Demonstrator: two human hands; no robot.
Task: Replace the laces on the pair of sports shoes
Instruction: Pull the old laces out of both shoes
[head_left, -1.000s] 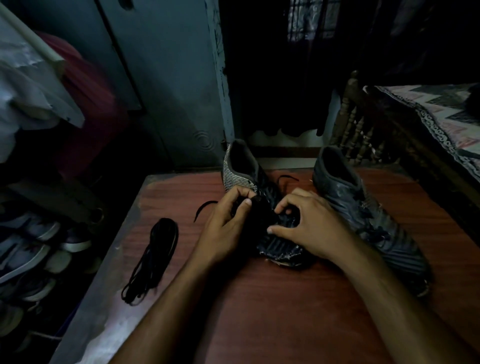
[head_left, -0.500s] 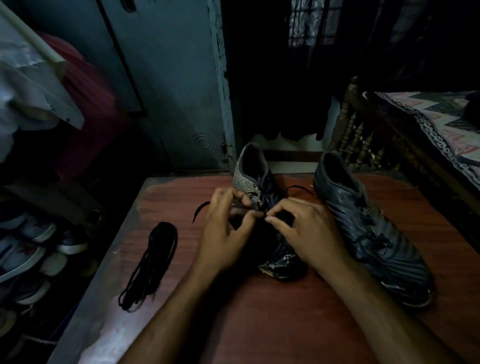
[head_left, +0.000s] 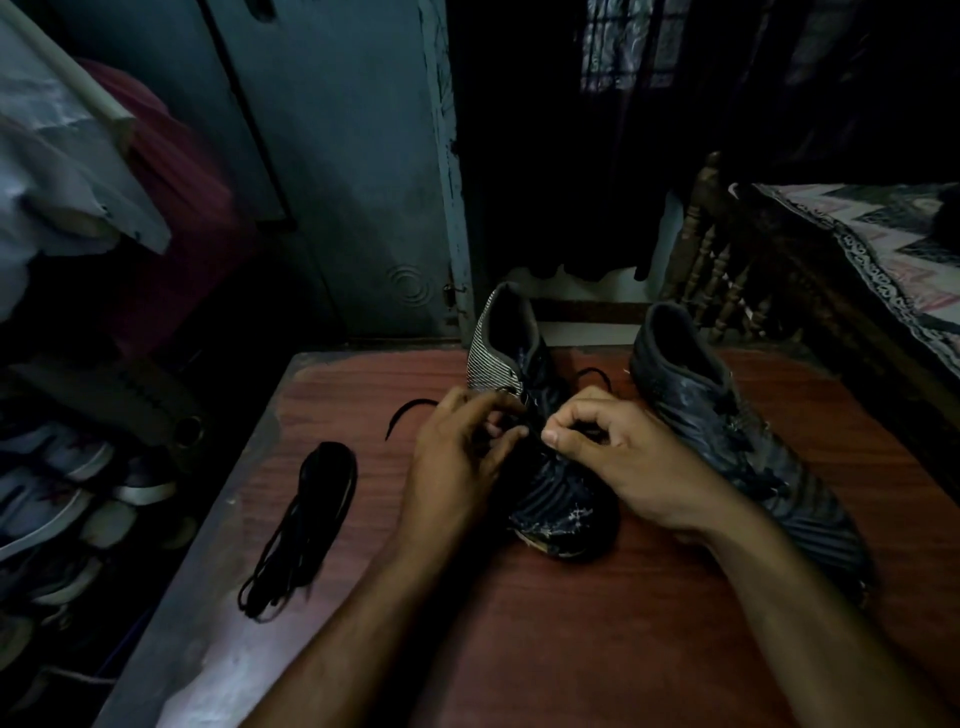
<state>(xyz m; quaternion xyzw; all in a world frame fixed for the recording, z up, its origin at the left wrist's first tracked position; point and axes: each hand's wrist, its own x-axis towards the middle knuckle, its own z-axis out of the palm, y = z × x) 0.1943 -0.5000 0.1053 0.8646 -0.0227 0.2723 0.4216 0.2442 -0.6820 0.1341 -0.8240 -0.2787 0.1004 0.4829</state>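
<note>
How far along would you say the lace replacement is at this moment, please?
Done: nothing finished shows. In hand: both hands, left hand and right hand, pinch the lace at the striped-heel shoe. Left: the other shoe sits untouched, and a bundled black lace lies unused on the table.

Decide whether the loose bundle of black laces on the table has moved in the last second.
No. The bundle of laces lies where it lay before, the same way along the left edge of the table.
</note>
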